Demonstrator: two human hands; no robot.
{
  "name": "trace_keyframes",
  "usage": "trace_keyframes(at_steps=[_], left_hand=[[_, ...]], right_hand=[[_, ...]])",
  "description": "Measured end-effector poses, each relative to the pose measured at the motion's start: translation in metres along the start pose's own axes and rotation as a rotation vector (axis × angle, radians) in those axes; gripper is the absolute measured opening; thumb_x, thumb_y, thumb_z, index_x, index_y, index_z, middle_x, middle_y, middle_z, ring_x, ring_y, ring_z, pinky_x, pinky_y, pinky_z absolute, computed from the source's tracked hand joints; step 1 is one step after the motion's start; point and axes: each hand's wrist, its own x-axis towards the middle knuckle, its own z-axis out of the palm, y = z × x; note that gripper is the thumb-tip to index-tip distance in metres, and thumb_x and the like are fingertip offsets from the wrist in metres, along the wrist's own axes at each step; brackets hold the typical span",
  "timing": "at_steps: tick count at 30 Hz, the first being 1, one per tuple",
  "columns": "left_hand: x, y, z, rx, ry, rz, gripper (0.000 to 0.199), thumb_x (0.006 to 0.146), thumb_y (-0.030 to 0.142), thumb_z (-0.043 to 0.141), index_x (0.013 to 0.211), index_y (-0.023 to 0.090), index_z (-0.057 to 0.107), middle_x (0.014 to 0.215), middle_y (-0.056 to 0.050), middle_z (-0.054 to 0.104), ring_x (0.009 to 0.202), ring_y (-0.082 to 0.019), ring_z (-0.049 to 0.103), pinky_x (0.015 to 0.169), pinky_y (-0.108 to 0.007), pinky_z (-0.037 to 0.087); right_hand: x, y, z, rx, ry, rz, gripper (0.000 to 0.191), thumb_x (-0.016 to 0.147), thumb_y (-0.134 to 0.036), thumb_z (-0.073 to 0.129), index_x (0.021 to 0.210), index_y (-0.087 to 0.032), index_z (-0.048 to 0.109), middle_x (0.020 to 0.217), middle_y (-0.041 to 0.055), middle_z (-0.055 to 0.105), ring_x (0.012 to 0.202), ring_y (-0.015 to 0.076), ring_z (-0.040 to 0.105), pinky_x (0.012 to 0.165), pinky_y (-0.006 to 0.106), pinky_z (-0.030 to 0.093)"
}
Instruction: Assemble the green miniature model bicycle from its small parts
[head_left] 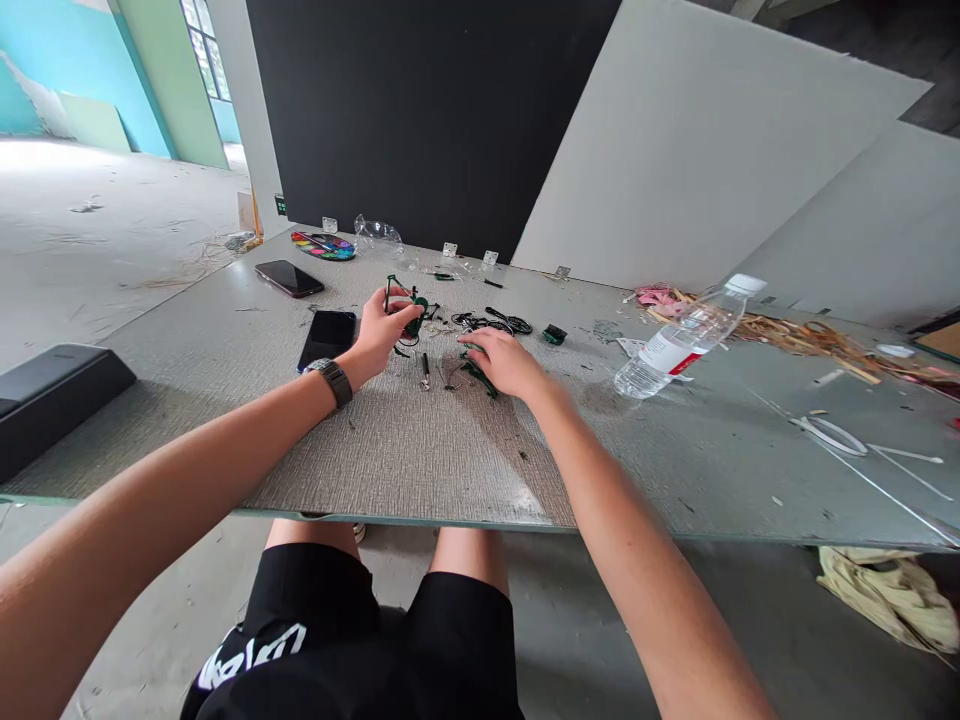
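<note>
My left hand (381, 328) is closed around a small dark green frame, like that of a model bicycle (411, 312), lifted just above the table. My right hand (501, 358) is low over the loose parts, with fingertips drawn together. A speck of green shows at them, too small to name. Below this hand lies a dark green part (480, 380). Just beyond it are small black spoked wheels (510, 322). A short tool with a black handle and metal tip (425, 370) rests between my hands, among tiny scattered pieces.
Two phones (289, 278) (327, 338) and a paint palette (322, 245) lie on the left. Clear plastic packaging (377, 235) sits at the back. A small dark green block (554, 334) and a water bottle (682, 340) are on the right. A black box (60, 400) stands far left.
</note>
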Motion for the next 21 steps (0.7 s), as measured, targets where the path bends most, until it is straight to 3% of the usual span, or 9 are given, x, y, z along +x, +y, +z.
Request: trace_keyframes(at_steps=[5, 8, 11, 16, 21], left_hand=[[-0.001, 0.001, 0.0, 0.014, -0.01, 0.01, 0.025, 0.079, 0.012, 0.07, 0.096, 0.022, 0.054, 0.077, 0.002, 0.058, 0.063, -0.01, 0.059, 0.049, -0.023, 0.044], [-0.001, 0.001, 0.0, 0.013, -0.008, 0.006, 0.025, 0.079, 0.012, 0.07, 0.096, 0.022, 0.054, 0.077, 0.002, 0.058, 0.062, -0.01, 0.059, 0.049, -0.023, 0.043], [-0.001, 0.001, 0.001, 0.01, 0.003, 0.008, 0.026, 0.078, 0.012, 0.07, 0.096, 0.021, 0.054, 0.077, 0.002, 0.059, 0.062, -0.01, 0.058, 0.049, -0.023, 0.043], [-0.001, 0.0, 0.0, 0.013, 0.002, 0.032, 0.026, 0.077, 0.013, 0.071, 0.095, 0.021, 0.054, 0.076, 0.002, 0.058, 0.064, -0.009, 0.058, 0.05, -0.02, 0.042], [-0.001, 0.0, -0.001, 0.016, 0.014, 0.037, 0.026, 0.077, 0.012, 0.071, 0.095, 0.021, 0.054, 0.077, 0.002, 0.059, 0.064, -0.009, 0.057, 0.05, -0.021, 0.043]], right_hand=[[0.003, -0.014, -0.002, 0.015, -0.147, 0.049, 0.03, 0.103, -0.018, 0.05, 0.116, -0.023, 0.077, 0.121, 0.0098, 0.076, 0.112, 0.0279, 0.07, 0.098, 0.043, 0.053], [0.002, -0.017, -0.006, 0.017, -0.112, 0.065, 0.027, 0.101, -0.019, 0.054, 0.116, -0.021, 0.077, 0.12, 0.0115, 0.076, 0.112, 0.029, 0.07, 0.097, 0.044, 0.054], [-0.001, -0.022, -0.007, 0.056, -0.065, -0.033, 0.028, 0.101, -0.031, 0.059, 0.123, -0.022, 0.074, 0.128, 0.0118, 0.072, 0.12, 0.0289, 0.066, 0.104, 0.046, 0.052], [0.0, -0.043, -0.002, 0.143, -0.139, -0.241, 0.054, 0.092, -0.057, 0.068, 0.139, -0.029, 0.065, 0.151, 0.0097, 0.058, 0.138, 0.0306, 0.054, 0.115, 0.049, 0.044], [0.003, -0.056, 0.005, 0.143, -0.213, -0.314, 0.048, 0.094, -0.057, 0.066, 0.133, -0.029, 0.07, 0.147, 0.0081, 0.063, 0.134, 0.03, 0.059, 0.114, 0.048, 0.044]])
